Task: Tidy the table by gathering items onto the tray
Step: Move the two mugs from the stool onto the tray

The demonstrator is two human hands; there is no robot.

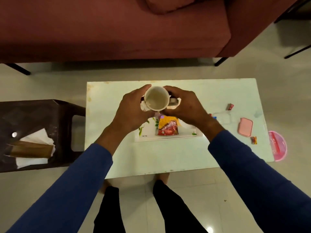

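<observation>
White ceramic mug (156, 98), empty, mouth tipped toward you, held at frame centre above far edge of white rectangular tray (168, 137). You: level mug, lower onto bare tray area beside red-and-yellow snack packet (168, 126), keep handle clear of packet. Left hand (133, 111) curled round mug's left side; right hand (183, 106) wrapped round handle side. Pink lid (245, 126) and small wrappers remain on white bench (185, 157), right of frame.
</observation>
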